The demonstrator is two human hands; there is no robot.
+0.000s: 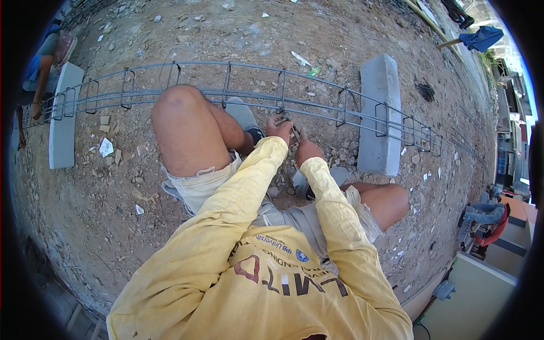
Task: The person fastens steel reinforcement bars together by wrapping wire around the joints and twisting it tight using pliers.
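A long steel rebar cage with square stirrups runs across the view in front of my bent knees. My left hand is closed at the cage's near bar, its fingers at the foot of a stirrup. What they pinch is too small to make out. Just right of it and lower, my right hand is closed round a slim metal hand tool. The tool points up toward my left fingers and the bar. Its exact kind is partly hidden by the hands.
Two concrete blocks, a right one and a left one, stand under the cage. Another person is at its left end, hands near the bars. Stones and shards litter the dirt ground. A seated person is far right.
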